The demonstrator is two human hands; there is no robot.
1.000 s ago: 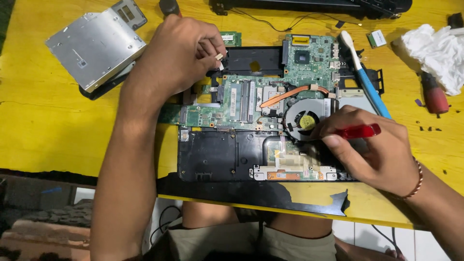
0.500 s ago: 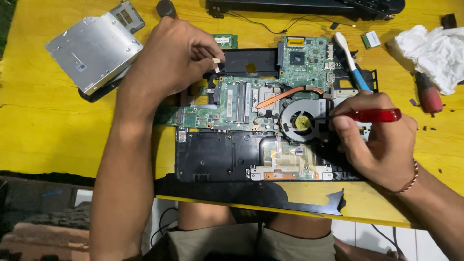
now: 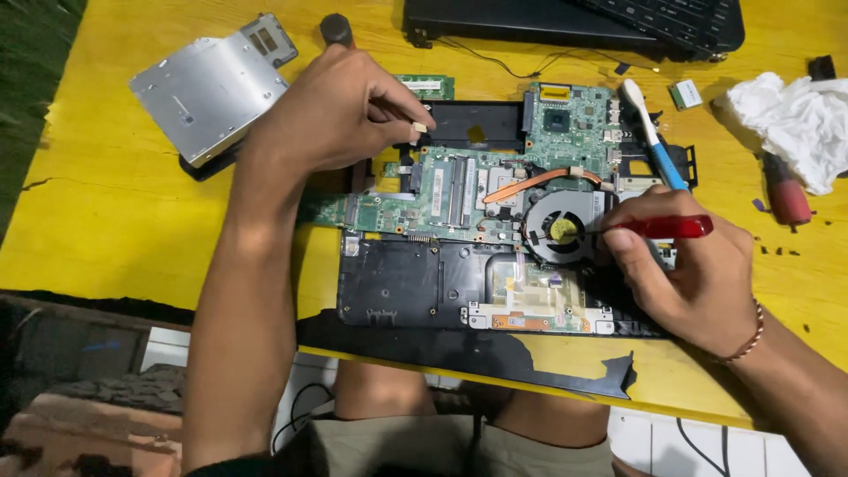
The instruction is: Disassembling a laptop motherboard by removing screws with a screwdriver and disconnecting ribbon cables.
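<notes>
Nearest the viewer, the black laptop base (image 3: 415, 283) is seen lying open at lower centre of the yellow table (image 3: 106, 230), palm rest towards the bottom edge. On it, the green motherboard (image 3: 450, 190) is exposed across the centre, with the round cooling fan (image 3: 563, 230) at centre right and a copper heat pipe (image 3: 539, 181) curving above it.

The right hand (image 3: 685, 274) is closed around a red-handled screwdriver (image 3: 667, 227) at right of centre; the tip is laid almost flat, aimed at the fan hub. The left hand (image 3: 340, 110) is held at upper centre left, thumb and fingertips pinched on a small pale connector tab (image 3: 417, 128) at the top edge of the board.

Further back: a silver optical drive (image 3: 208, 88) at upper left, a blue-handled brush (image 3: 654, 132) at upper right, a crumpled white cloth (image 3: 795, 115) at far right, a black keyboard panel (image 3: 574, 22) along the top edge.

Risks, as judged: the tip could slip off the hub and a fan blade or nearby board components could be gouged, given the shallow angle. The thin cable at the pinched tab could be torn if it is pulled while latched.

Versus half a second ago: the left hand's pinch is unchanged; the screwdriver is held in much the same place, tip at the fan. The change in framing looks like head motion only.
</notes>
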